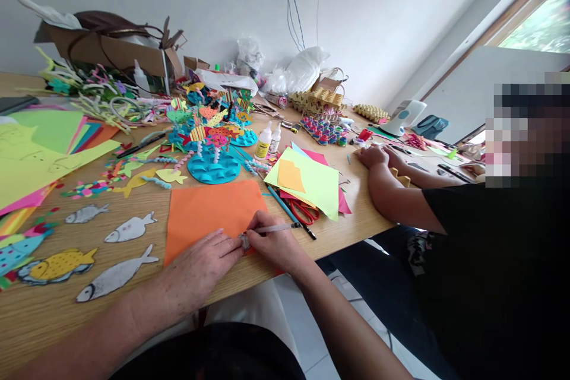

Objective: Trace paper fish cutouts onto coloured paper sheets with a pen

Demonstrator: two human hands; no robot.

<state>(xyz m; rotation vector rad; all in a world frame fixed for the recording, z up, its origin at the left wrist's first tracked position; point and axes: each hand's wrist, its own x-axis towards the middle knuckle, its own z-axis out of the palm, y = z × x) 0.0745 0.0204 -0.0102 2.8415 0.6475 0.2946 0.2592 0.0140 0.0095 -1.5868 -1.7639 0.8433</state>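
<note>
A sheet of orange paper (209, 208) lies at the table's front edge. My left hand (209, 261) rests flat on its near part, fingers stretched to the right. Its fingertips touch a small pale cutout (244, 241), partly hidden between the two hands. In my right hand (271, 243) is a pen (278, 228), its tip hidden by my fingers near the cutout. To the left lie white paper fish (118, 273) with drawn outlines and a yellow paper fish (62, 265). Beyond the orange sheet stands a blue painted base (214, 163) with colourful fish on twisted stems.
Yellow-green paper (318, 181), red-handled scissors (305, 212) and a black-tipped pen (308, 230) lie to the right. Glue bottles (264, 141) stand behind. Coloured sheets (48, 160) fill the left. At the right a co-worker's arm (387, 184) rests on the table.
</note>
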